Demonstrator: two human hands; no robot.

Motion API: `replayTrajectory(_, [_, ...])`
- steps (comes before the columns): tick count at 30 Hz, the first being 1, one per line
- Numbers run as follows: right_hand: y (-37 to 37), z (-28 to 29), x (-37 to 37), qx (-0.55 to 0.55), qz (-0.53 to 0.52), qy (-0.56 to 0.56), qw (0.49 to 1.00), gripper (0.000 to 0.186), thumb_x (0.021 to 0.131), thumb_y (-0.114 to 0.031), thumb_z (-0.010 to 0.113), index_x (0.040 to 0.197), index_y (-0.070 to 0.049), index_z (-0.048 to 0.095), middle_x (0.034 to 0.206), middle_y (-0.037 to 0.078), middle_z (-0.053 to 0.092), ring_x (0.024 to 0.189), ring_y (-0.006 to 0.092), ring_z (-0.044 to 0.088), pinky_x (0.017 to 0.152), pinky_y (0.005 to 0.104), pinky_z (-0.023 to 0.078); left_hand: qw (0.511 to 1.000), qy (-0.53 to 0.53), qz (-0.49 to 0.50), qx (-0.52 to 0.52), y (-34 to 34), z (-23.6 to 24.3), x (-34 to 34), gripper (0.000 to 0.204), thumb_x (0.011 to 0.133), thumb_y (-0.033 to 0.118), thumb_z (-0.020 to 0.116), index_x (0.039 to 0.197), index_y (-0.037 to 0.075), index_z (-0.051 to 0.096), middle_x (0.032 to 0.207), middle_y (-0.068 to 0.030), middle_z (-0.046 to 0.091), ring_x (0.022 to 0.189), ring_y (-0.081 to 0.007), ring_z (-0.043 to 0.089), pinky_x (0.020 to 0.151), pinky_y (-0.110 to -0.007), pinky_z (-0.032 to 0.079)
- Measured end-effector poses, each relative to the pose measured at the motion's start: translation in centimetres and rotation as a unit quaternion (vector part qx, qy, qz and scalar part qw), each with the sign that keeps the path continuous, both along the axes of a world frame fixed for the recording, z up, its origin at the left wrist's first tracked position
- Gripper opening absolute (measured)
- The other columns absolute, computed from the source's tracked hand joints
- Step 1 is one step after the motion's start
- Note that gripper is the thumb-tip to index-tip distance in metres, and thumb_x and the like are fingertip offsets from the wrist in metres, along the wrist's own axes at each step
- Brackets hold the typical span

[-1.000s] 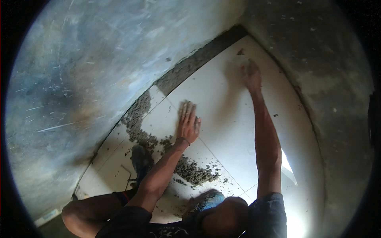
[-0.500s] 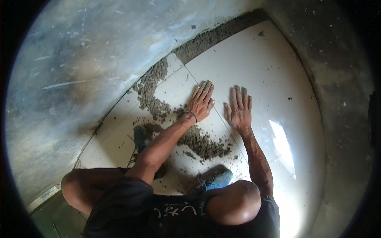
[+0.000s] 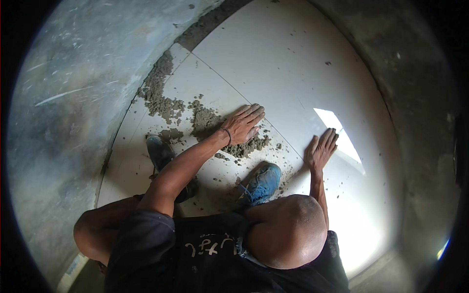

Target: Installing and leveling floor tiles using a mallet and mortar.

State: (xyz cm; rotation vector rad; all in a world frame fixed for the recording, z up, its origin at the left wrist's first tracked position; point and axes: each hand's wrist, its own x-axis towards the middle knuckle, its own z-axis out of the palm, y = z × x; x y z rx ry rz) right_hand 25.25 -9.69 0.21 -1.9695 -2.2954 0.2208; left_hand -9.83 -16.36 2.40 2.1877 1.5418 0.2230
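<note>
My left hand (image 3: 241, 126), with a dark band at its wrist, lies open over a white floor tile (image 3: 215, 88), its fingertips near the joint line. Crumbly grey mortar (image 3: 204, 118) is heaped beside and below that hand. My right hand (image 3: 321, 149) is spread open on the large white tile (image 3: 278, 58) across the joint, close to a bright patch of light. Neither hand holds anything. More mortar (image 3: 159, 93) forms a trail by the wall on the left.
A rough grey wall (image 3: 78, 97) runs along the left, and another wall (image 3: 415, 88) bounds the right. A mortar-filled strip (image 3: 207, 24) edges the far tile. My blue shoe (image 3: 262, 183) and my other shoe (image 3: 159, 151) stand on the tiles among crumbs.
My right hand has moved right and nearer to me across the large tile. My left hand has shifted nearer to me and turned, its fingers now angled more to the right. The view has shifted too.
</note>
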Motion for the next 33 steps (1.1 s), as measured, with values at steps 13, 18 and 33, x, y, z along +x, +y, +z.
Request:
replayTrajectory(13, [-18.8,9.3,8.5,0.021,-0.235,0.320,0.918,0.048,0.096,-0.026,0.064,0.141,-0.011,0.053,0.126,0.018,0.065,0.111,0.0289,0.066,0.091,0.0394,0.054,0.983,-0.101,-0.149,0.019,9.1,5.5,-4.4,0.034,0.092,0.003,0.061,0.126,-0.002,0.063,0.140,-0.0198,0.056,0.129,-0.0337,0.055,0.107,-0.040,0.044])
replayTrajectory(18, [-36.8,12.2,19.5,0.137,-0.464,0.146,0.863,0.039,0.089,-0.011,0.070,0.127,-0.012,0.065,0.090,0.012,0.068,0.075,0.0209,0.065,0.067,0.0323,0.054,0.952,0.115,-0.267,-0.099,15.5,10.4,-11.2,0.035,0.089,0.002,0.063,0.124,-0.002,0.063,0.141,-0.0203,0.054,0.121,-0.0338,0.060,0.100,-0.040,0.048])
replayTrajectory(33, [-51.4,11.3,6.0,-0.363,-0.626,0.320,0.611,0.086,0.086,-0.068,0.060,0.138,0.000,0.049,0.129,0.030,0.058,0.120,0.0380,0.059,0.099,0.0443,0.047,0.904,0.179,-0.364,-0.133,12.5,11.9,-14.7,0.034,0.082,0.004,0.072,0.113,-0.005,0.064,0.143,-0.0263,0.050,0.119,-0.0425,0.060,0.101,-0.046,0.048])
